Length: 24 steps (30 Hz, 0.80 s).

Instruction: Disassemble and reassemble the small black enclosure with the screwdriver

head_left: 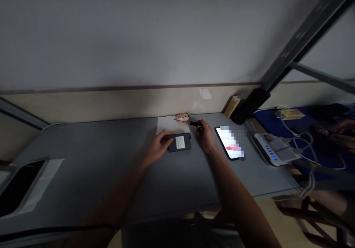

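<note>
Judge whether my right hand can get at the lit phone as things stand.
Probably yes: the phone lies beside the right hand with nothing between them, though its fingers hold a tool.

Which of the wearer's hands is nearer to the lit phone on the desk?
Right. The right hand, holding a slim tool, is just left of the lit phone; the left hand is farther left, at the left end of the black box.
</note>
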### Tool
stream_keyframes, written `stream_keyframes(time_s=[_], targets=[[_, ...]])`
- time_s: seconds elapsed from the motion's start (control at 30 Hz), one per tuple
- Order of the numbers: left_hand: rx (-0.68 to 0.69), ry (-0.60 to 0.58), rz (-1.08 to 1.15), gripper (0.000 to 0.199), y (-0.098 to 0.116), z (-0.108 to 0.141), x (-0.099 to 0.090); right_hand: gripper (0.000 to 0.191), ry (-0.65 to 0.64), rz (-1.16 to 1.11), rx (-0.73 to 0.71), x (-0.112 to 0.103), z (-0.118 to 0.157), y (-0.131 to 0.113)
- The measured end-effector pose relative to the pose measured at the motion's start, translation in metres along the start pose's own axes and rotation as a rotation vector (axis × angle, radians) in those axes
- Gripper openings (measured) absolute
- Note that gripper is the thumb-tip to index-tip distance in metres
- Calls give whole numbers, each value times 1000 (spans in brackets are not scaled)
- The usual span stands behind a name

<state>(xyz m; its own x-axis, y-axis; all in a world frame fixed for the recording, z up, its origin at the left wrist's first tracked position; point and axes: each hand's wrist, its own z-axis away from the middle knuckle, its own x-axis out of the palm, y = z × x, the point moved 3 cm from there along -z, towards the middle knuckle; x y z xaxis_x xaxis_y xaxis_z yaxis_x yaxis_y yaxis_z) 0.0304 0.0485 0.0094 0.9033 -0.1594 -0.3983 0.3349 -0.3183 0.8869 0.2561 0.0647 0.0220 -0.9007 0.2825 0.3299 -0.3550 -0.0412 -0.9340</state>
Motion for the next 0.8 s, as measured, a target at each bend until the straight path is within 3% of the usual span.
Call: stream_keyframes(time_s=[0.13, 0.33, 0.53, 0.8], targets=[[1, 5, -102, 21, -8, -3, -3, 38, 34, -28, 10, -1, 0, 0], [-2, -64, -178, 21, -4, -2, -6, 36, 33, -5, -30, 0, 2, -1], [32, -252, -157, 62, 14, 8, -16, 36, 83, -33, -10, -1, 2, 0], [63, -272, -203, 56, 27, 10, -11, 33, 114, -53, -31, -2, 2, -2]])
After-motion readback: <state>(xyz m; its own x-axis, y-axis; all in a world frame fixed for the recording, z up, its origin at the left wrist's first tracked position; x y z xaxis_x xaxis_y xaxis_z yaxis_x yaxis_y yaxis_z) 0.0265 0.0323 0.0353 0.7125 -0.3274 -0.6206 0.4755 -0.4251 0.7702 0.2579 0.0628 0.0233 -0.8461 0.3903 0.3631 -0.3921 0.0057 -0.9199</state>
